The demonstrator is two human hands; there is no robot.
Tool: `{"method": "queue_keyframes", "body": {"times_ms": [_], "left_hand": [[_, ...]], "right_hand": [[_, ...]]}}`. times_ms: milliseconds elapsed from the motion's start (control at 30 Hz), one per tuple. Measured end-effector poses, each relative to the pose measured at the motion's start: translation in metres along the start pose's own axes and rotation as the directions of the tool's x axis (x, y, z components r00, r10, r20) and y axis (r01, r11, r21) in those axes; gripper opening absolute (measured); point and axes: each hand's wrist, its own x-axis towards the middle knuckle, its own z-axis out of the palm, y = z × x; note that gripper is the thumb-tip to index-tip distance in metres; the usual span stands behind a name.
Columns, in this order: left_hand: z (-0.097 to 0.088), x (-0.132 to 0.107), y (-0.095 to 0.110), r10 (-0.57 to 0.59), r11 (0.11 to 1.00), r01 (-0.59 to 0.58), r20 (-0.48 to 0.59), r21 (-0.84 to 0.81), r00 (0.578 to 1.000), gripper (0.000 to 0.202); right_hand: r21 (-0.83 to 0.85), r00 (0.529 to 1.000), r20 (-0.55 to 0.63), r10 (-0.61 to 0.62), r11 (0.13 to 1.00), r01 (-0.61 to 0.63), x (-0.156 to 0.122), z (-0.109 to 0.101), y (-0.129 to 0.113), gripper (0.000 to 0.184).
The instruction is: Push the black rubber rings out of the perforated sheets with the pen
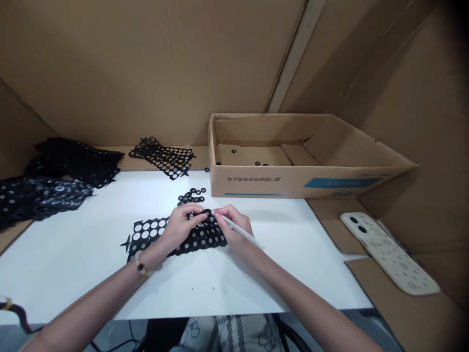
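A black rubber sheet full of round holes (154,232) lies on the white table (73,259) in front of me. My left hand (181,226) rests on its middle, fingers curled and pressing it down. My right hand (234,225) is closed round a thin white stick (244,232), whose tip touches the sheet's far right edge. A small heap of loose black rings (190,196) lies just beyond the sheet.
An open cardboard box (293,181) with a few rings inside stands at the back right. More punched black sheets lie at the back (164,157) and in piles at the left (44,193). A phone in a patterned case (388,252) lies at the right. Cardboard walls surround the table.
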Motion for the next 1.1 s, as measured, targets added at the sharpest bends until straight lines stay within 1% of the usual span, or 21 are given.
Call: {"method": "queue_keyframes", "body": {"times_ms": [67,133,200,267,300,367,467,533,567,600,633,700,767,867,967,1033,1100], "left_hand": [[-0.001,0.000,0.000,-0.009,0.999,0.012,0.054,-0.052,0.999,0.018],[-0.002,0.001,0.000,-0.022,0.997,0.030,0.119,-0.071,0.993,0.018],[-0.003,0.000,0.001,-0.048,0.997,0.058,0.172,-0.058,0.984,0.020],[-0.002,-0.001,0.002,-0.059,0.998,0.063,0.200,-0.015,0.978,0.023],[-0.002,-0.001,0.002,-0.056,0.998,0.053,0.193,0.018,0.980,0.023],[0.001,-0.003,0.002,-0.027,0.994,0.012,0.133,0.109,0.991,0.021],[0.003,-0.004,0.000,0.046,0.959,-0.036,-0.028,0.282,0.999,0.015],[0.002,-0.004,0.000,0.078,0.925,-0.035,-0.099,0.378,0.992,0.016],[0.001,-0.003,-0.001,0.079,0.910,-0.033,-0.095,0.414,0.992,0.014],[0.000,-0.002,0.000,0.070,0.898,-0.036,-0.061,0.438,0.996,0.011],[0.000,-0.001,0.000,0.054,0.892,-0.046,-0.005,0.450,0.999,0.013],[-0.001,0.000,0.001,0.028,0.894,-0.074,0.108,0.443,0.994,0.026],[-0.001,-0.001,0.004,0.035,0.908,-0.090,0.141,0.409,0.989,0.031],[-0.001,-0.004,0.010,0.088,0.925,-0.116,0.093,0.361,0.992,0.032],[-0.008,-0.006,0.017,0.150,0.927,-0.153,0.034,0.344,0.988,0.030],[-0.017,-0.002,0.017,0.167,0.904,-0.153,-0.001,0.399,0.986,0.028],[-0.025,0.005,0.011,0.141,0.846,-0.107,-0.025,0.522,0.990,0.027]], "right_hand": [[0.008,1.000,-0.030,0.009,1.000,-0.009,0.000,0.002,-0.001,0.016],[0.014,0.998,-0.058,0.018,1.000,-0.018,0.000,0.003,0.000,0.015],[0.011,0.996,-0.081,0.035,0.999,-0.034,0.000,0.003,0.001,0.015],[0.015,0.995,-0.080,0.052,0.999,-0.051,0.000,0.003,0.002,0.016],[0.024,0.996,-0.070,0.053,0.998,-0.051,0.000,0.003,0.003,0.016],[0.051,0.998,-0.037,0.040,0.998,-0.039,-0.001,0.003,0.002,0.015],[0.075,1.000,-0.013,0.016,0.997,-0.015,-0.001,0.002,0.000,0.015],[0.079,1.000,-0.005,0.007,0.997,-0.006,-0.002,0.002,-0.002,0.015],[0.080,1.000,0.004,0.000,0.997,0.000,-0.002,0.002,-0.003,0.015],[0.082,1.000,0.018,-0.010,0.997,0.009,-0.003,0.003,-0.003,0.014],[0.083,0.999,0.031,-0.022,0.996,0.019,-0.003,0.003,-0.003,0.014],[0.075,0.998,0.043,-0.040,0.997,0.036,-0.005,0.005,-0.002,0.012],[0.052,0.999,0.027,-0.026,0.998,0.024,-0.005,0.006,0.000,0.013],[-0.002,0.998,-0.055,0.035,0.999,-0.036,0.000,0.001,0.008,0.016],[-0.021,0.979,-0.176,0.099,0.994,-0.104,0.010,-0.009,0.020,0.017],[0.004,0.965,-0.217,0.147,0.989,-0.150,0.015,-0.014,0.026,0.018],[0.037,0.968,-0.187,0.164,0.986,-0.160,0.016,-0.015,0.027,0.020]]}}
